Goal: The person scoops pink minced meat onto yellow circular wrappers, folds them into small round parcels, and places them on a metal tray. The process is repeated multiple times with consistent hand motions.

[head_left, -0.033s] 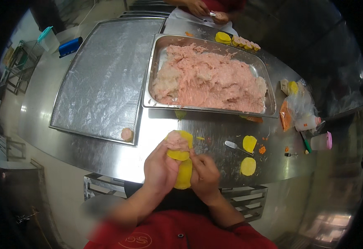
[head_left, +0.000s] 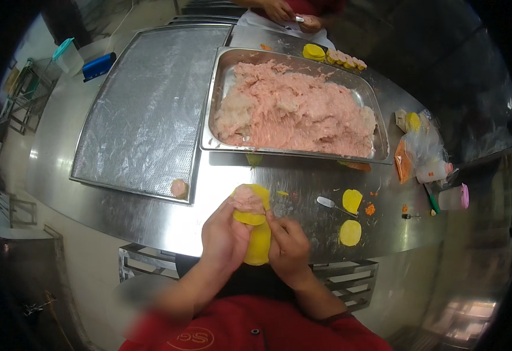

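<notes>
Stainless steel was spread across the scene as a worktable point(head_left: 396, 225), with a film-covered perforated tray point(head_left: 139, 111) laid at its far left and a single filled piece point(head_left: 179, 188) set in the tray's near right corner. Beside the tray, a deep metal pan point(head_left: 209, 126) was heaped with pink minced filling point(head_left: 303, 111). At the near edge, a yellow wrapper point(head_left: 249, 219) topped with filling was held by the left hand point(head_left: 218, 234), its fingers partly curled around the left side. Its right edge was met by the right hand point(head_left: 289, 243), whose fingers were bent inward; whether they were pinched shut could not be told. More yellow wrapper point(head_left: 258, 248) was seen between the two palms. To the right, a small spatula point(head_left: 327, 202) was laid near two yellow rounds point(head_left: 350, 233) and orange crumbs point(head_left: 370, 209).
</notes>
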`<action>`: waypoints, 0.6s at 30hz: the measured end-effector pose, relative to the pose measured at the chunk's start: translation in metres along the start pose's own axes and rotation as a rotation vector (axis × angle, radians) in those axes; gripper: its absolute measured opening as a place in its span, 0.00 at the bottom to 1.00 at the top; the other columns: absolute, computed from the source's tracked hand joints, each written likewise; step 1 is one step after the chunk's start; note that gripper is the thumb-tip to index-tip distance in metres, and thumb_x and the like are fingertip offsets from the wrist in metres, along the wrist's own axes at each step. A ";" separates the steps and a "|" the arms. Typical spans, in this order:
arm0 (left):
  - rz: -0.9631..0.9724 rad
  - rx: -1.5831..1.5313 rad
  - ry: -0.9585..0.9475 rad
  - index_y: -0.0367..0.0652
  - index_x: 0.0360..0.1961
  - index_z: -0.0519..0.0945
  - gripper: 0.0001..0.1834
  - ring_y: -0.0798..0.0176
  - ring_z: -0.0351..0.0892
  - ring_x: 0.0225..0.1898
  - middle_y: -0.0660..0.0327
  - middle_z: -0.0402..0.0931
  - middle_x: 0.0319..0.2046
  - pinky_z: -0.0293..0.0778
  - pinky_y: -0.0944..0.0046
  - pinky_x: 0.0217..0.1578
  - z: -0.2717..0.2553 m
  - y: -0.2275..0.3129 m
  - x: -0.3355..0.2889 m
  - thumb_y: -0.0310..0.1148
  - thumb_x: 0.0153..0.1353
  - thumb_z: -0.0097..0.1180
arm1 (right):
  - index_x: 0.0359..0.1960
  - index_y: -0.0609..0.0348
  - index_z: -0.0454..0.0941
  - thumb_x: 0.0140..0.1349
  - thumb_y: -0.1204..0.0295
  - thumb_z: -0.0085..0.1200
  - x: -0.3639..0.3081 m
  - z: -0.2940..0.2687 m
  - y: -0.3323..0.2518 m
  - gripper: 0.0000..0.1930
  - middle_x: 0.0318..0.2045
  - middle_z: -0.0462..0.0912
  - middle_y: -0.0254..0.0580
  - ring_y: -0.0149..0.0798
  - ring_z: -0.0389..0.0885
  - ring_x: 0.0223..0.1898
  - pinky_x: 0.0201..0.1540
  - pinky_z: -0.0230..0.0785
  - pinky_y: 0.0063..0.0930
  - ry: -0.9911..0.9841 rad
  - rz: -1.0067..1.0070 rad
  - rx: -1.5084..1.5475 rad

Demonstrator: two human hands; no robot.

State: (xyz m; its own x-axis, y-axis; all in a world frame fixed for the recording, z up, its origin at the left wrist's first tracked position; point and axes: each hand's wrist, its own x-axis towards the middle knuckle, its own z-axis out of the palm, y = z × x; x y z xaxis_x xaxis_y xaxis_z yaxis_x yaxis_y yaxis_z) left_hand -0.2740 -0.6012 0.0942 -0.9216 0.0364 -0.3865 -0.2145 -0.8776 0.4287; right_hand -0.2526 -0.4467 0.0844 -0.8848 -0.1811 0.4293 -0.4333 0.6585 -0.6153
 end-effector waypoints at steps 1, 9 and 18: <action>-0.019 -0.014 0.021 0.28 0.67 0.66 0.23 0.47 0.72 0.67 0.44 0.71 0.64 0.65 0.48 0.71 -0.006 0.000 0.000 0.32 0.79 0.36 | 0.55 0.60 0.86 0.61 0.86 0.55 -0.004 -0.002 0.000 0.21 0.36 0.83 0.49 0.47 0.84 0.35 0.38 0.78 0.34 -0.022 -0.004 -0.020; -0.050 -0.046 -0.001 0.29 0.67 0.66 0.23 0.46 0.72 0.67 0.44 0.72 0.64 0.65 0.47 0.72 -0.026 0.013 0.002 0.33 0.80 0.35 | 0.53 0.57 0.88 0.61 0.84 0.59 -0.005 -0.048 -0.012 0.18 0.32 0.83 0.49 0.46 0.85 0.31 0.36 0.77 0.32 -0.086 0.097 0.055; -0.073 0.026 -0.078 0.28 0.69 0.65 0.24 0.47 0.70 0.69 0.44 0.70 0.66 0.63 0.48 0.73 -0.018 0.001 -0.016 0.33 0.80 0.35 | 0.53 0.64 0.86 0.70 0.75 0.58 0.003 -0.033 0.012 0.13 0.34 0.89 0.40 0.26 0.82 0.33 0.37 0.74 0.24 -0.442 0.717 0.769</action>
State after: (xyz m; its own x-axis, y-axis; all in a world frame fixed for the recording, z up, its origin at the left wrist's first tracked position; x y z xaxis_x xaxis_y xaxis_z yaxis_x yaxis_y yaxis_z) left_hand -0.2536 -0.6114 0.0858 -0.9251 0.1380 -0.3537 -0.2897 -0.8587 0.4227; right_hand -0.2551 -0.4147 0.1002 -0.8877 -0.2858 -0.3611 0.3408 0.1198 -0.9325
